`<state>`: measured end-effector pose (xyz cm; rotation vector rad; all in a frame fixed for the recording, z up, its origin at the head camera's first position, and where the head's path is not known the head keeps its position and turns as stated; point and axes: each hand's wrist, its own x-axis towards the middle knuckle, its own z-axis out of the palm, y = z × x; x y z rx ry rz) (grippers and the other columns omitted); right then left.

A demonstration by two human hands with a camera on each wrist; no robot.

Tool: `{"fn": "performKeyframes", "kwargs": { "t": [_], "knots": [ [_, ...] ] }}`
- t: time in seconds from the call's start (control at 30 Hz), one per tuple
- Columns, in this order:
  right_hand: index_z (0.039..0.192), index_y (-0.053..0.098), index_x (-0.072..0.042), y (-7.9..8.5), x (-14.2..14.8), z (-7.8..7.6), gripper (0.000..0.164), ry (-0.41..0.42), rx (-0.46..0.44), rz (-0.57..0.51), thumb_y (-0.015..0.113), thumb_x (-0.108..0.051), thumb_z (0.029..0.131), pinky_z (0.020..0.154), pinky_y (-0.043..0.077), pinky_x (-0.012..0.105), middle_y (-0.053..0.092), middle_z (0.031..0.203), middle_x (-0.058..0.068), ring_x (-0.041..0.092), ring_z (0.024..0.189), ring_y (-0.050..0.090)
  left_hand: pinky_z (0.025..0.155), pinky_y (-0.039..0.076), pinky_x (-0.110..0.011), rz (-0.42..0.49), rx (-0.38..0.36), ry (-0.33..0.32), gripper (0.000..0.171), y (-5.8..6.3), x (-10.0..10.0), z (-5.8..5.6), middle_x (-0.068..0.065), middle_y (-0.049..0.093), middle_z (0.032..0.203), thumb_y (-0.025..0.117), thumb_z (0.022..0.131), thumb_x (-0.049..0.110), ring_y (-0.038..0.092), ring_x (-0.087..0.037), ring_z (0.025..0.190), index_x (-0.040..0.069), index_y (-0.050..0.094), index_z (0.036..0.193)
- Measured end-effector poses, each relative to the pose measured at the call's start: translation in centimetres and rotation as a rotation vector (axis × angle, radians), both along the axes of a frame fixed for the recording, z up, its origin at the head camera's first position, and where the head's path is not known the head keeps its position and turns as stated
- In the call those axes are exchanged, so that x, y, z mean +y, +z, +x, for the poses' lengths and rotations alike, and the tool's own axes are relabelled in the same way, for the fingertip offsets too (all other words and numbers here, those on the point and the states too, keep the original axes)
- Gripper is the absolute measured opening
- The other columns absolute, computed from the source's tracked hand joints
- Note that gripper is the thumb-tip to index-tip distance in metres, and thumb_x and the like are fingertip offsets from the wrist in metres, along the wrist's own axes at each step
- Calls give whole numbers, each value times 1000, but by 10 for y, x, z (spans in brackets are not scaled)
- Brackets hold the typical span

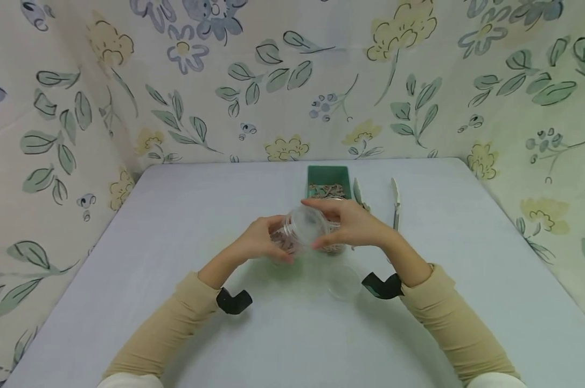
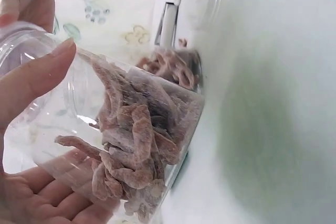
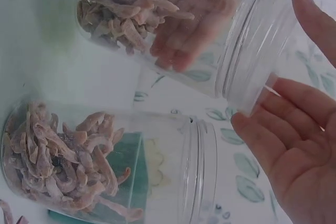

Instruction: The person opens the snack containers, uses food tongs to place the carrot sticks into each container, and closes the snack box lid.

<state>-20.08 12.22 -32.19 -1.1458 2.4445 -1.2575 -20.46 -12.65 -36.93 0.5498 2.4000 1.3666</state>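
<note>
My left hand point(image 1: 258, 240) grips a clear plastic jar point(image 2: 79, 103), thumb on one side and fingers round the other. The jar tilts, with brownish dried strips point(image 2: 134, 150) gathered at its bottom. At its mouth is a clear lid point(image 3: 273, 40); my right hand point(image 1: 355, 223) holds the lid's edge between thumb and fingers. Whether the lid sits fully on the rim I cannot tell. A second clear jar point(image 3: 163, 161) with similar strips stands upright just behind, partly hidden by my right hand in the head view.
A green tray point(image 1: 328, 173) with more strips stands behind the jars. Metal tongs point(image 1: 396, 207) lie to its right, and another metal utensil point(image 1: 359, 193) is beside the tray. A loose clear lid point(image 1: 343, 284) lies flat on the white table in front.
</note>
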Motion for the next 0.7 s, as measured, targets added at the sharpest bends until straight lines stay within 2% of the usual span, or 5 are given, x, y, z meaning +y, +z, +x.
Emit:
{"fn": "performKeyframes", "kwargs": {
  "t": [0.23,0.43,0.5,0.6,0.7],
  "knots": [
    [141,47,3,1,3,0,77,35,39,55,85,-12,75,102,42,46,47,145,15,30,134,42,105,39,-49,-59,23,-23,86,5,9,8,-11,59,132,89,64,7,51,-29,126,1,49,140],
    [142,48,-1,4,8,-1,78,107,24,75,86,-11,74,104,40,47,48,144,12,29,134,42,108,36,-48,7,-13,-130,82,9,10,9,-16,57,135,87,66,5,47,-31,131,-5,49,138],
    [142,48,-1,4,8,-1,79,118,24,81,86,-11,73,105,40,47,48,144,11,28,134,42,108,36,-48,20,-18,-137,80,10,11,10,-16,58,133,87,66,5,48,-30,130,-5,51,136],
    [143,47,0,4,8,-1,80,108,24,80,86,-13,74,105,39,46,47,145,12,28,135,41,105,40,-46,0,-4,-99,79,11,12,12,-12,61,129,89,64,8,52,-28,125,-1,54,135],
    [143,46,0,5,7,1,79,54,34,85,85,-14,75,104,40,47,47,145,13,28,134,42,100,44,-46,-55,51,-22,80,12,15,15,-9,63,126,90,62,12,55,-27,119,3,56,134]
  ]
}}
